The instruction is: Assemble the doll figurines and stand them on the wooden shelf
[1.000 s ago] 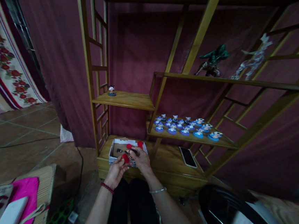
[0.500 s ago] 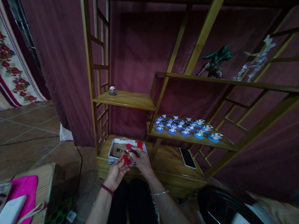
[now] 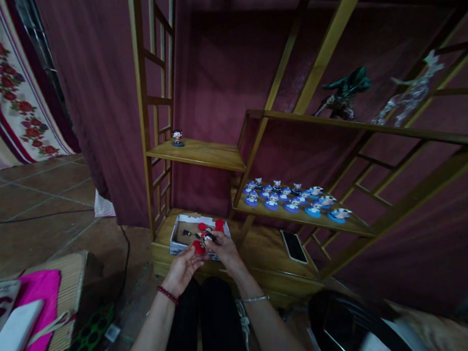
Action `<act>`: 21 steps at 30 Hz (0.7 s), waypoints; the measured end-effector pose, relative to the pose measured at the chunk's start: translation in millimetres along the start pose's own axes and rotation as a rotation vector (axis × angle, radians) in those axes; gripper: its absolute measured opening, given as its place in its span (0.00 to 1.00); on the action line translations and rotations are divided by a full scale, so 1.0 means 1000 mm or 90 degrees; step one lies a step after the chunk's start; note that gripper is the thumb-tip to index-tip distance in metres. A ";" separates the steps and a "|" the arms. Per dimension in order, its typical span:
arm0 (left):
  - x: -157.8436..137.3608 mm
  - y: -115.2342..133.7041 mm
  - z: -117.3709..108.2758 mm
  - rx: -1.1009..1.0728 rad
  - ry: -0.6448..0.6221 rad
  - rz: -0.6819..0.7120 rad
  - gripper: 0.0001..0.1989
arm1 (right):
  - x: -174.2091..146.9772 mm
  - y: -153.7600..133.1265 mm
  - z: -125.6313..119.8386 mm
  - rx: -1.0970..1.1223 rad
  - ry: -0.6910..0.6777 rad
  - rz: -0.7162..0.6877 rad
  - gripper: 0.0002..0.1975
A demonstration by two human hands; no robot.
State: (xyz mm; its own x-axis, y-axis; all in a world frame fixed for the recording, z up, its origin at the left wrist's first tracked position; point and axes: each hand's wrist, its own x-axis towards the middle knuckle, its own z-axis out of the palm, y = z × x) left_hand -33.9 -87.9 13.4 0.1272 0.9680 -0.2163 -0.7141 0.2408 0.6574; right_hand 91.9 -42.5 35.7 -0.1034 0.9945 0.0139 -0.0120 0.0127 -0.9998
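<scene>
Over the near side of a shallow white cardboard box [image 3: 179, 249], my left hand [image 3: 183, 267] is closed on a round red base [image 3: 199, 248]. Close beside it, the fingers of my right hand [image 3: 226, 250] pinch a small figurine [image 3: 207, 236] with black, red and white parts. The two pieces almost meet; whether they touch I cannot tell. Inside the box lie more red round pieces [image 3: 219, 225] and a small dark piece [image 3: 186, 232]. My fingers partly cover the figurine and the box's near edge.
A similar figurine [image 3: 177, 138] stands on the small left shelf [image 3: 203, 152]. Several figurines on blue and purple bases [image 3: 292, 206] fill the right shelf. A phone [image 3: 294, 246] lies on the lower board. Higher up stand a green statue [image 3: 347, 93] and a clear deer-like ornament [image 3: 411, 91].
The figurine in my right hand has turned, showing more red now. My left hand keeps the red base in nearly the same place. The whole view has shifted slightly.
</scene>
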 end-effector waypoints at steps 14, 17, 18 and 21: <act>0.004 -0.005 -0.003 -0.062 0.004 0.017 0.04 | -0.001 -0.003 0.001 0.020 0.002 0.019 0.21; 0.003 -0.005 -0.002 -0.061 0.023 0.016 0.04 | 0.000 -0.001 0.001 0.012 -0.010 0.008 0.20; 0.002 -0.005 -0.002 -0.059 0.029 0.018 0.03 | 0.001 0.000 0.001 0.009 -0.013 0.004 0.20; 0.002 -0.005 -0.002 -0.057 0.032 0.022 0.03 | 0.004 0.004 0.001 0.008 -0.025 -0.022 0.20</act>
State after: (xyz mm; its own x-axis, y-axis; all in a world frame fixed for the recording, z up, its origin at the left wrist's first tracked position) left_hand -30.9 -87.0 8.1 0.0682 0.9703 -0.2321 -0.7767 0.1976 0.5981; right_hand 90.3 -38.6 31.6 -0.1410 0.9888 0.0488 -0.0294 0.0451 -0.9985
